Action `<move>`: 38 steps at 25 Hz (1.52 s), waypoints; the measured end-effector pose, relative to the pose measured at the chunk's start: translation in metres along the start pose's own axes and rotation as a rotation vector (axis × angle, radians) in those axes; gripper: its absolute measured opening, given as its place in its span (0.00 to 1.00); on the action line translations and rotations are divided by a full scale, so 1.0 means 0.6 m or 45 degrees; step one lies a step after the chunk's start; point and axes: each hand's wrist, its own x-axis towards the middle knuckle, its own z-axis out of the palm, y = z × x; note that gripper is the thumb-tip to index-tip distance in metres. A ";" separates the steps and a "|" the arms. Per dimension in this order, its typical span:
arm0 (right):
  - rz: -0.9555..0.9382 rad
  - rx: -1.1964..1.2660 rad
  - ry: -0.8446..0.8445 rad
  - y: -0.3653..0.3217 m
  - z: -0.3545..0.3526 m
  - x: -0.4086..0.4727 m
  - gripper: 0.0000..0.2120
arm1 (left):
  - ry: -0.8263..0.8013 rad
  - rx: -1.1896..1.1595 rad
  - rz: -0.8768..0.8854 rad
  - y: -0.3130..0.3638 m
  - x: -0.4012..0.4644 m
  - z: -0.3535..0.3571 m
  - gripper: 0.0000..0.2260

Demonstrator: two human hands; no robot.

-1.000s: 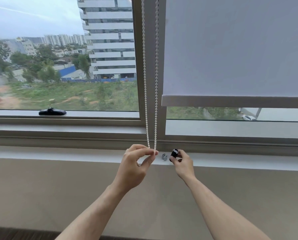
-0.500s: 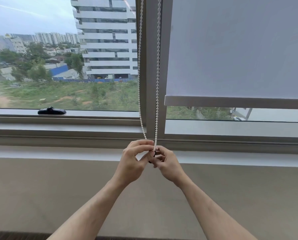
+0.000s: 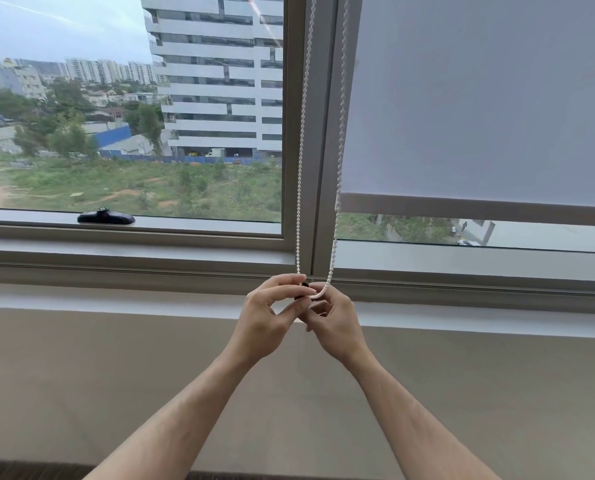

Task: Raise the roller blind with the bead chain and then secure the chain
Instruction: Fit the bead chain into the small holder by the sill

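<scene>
The white bead chain (image 3: 301,168) hangs as two strands along the window frame (image 3: 294,133), its bottom loop pinched between the left hand (image 3: 266,320) and right hand (image 3: 336,323). A small black piece (image 3: 303,289) is held between them. The grey blind (image 3: 479,98) is mostly lowered.

Lighting: soft overcast daylight through the window glass (image 3: 130,109); interior evenly lit. Roller blind (image 3: 479,98) glows pale grey, backlit. Shadows: faint, on the undersides of the forearms. Glare: thin diagonal reflection streaks on the upper panes. Sharpness: slightly soft overall. Distortion: wide-angle bowing of the window frame (image 3: 294,133).
</scene>
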 end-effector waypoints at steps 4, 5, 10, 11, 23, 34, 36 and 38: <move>-0.021 -0.053 0.086 -0.009 0.008 -0.008 0.08 | -0.016 -0.068 -0.031 -0.001 -0.003 -0.001 0.09; -0.024 -0.060 0.104 -0.010 0.011 -0.009 0.08 | -0.022 -0.093 -0.041 -0.001 -0.004 -0.001 0.09; -0.014 -0.063 0.186 -0.014 0.022 -0.014 0.11 | 0.047 -0.331 -0.129 0.002 -0.006 0.000 0.10; -0.006 -0.062 0.187 -0.014 0.023 -0.014 0.12 | 0.078 -0.329 -0.146 0.002 -0.005 0.001 0.10; -0.165 -0.068 0.179 -0.035 0.033 -0.006 0.13 | 0.227 -0.566 -0.258 0.014 0.008 0.000 0.06; -0.115 -0.031 0.160 -0.040 0.039 -0.001 0.11 | 0.183 -0.433 -0.151 0.016 0.015 -0.010 0.03; -0.113 -0.040 0.163 -0.041 0.042 -0.001 0.10 | 0.204 -0.441 -0.159 0.016 0.016 -0.011 0.03; -0.100 -0.037 0.176 -0.042 0.045 0.000 0.10 | 0.207 -0.475 -0.174 0.018 0.017 -0.013 0.01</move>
